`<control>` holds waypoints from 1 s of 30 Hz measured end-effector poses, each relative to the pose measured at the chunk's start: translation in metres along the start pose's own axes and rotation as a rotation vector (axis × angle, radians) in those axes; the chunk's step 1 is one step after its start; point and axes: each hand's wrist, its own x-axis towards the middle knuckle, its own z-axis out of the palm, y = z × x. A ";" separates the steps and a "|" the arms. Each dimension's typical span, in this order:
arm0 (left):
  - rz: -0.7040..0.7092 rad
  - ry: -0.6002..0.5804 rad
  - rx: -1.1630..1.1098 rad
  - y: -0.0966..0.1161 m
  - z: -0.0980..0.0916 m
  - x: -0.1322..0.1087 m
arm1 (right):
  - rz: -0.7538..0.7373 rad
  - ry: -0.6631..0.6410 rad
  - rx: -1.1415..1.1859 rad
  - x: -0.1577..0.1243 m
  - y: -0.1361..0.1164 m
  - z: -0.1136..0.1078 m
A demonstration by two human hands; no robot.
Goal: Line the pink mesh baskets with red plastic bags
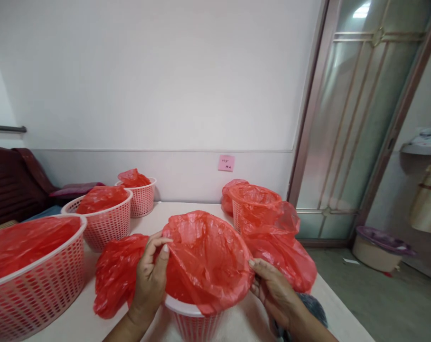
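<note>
A red plastic bag [208, 256] lies spread over a white latticed basket [187, 308] in front of me, its edge draped over the far and right rim. On the near left the basket's rim shows bare. My left hand [153, 270] pinches the bag's edge at the left between thumb and fingers. At the right side, my right hand [268, 282] grips the same bag's edge with thumb and fingertips. A crumpled red bag [116, 275] lies on the table just left of my left hand.
Baskets holding red bags stand at left: a large one [37, 285], a medium one [107, 223] and a small one [143, 197]. Behind right is a bag-lined basket [254, 202] with red plastic [286, 256] spilling out. A dark bundle [312, 308] lies by my right forearm.
</note>
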 end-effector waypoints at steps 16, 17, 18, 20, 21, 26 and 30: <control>-0.212 0.035 -0.171 0.006 0.004 0.013 | -0.608 0.113 -0.161 -0.008 -0.095 0.050; -0.209 0.041 -0.180 0.009 0.005 0.016 | -0.655 0.095 -0.182 -0.010 -0.098 0.056; -0.203 0.047 -0.182 0.012 0.007 0.019 | -0.684 0.075 -0.200 -0.011 -0.101 0.062; -0.195 0.052 -0.180 0.020 0.011 0.025 | -0.693 0.024 -0.212 -0.011 -0.107 0.074; -0.193 0.047 -0.181 0.023 0.013 0.029 | -0.687 -0.002 -0.210 -0.009 -0.110 0.079; -0.125 0.039 -0.228 0.034 0.028 0.053 | -0.719 -0.054 -0.116 0.003 -0.130 0.100; -0.029 0.001 -0.248 0.042 0.044 0.061 | -0.708 -0.121 -0.180 -0.002 -0.119 0.117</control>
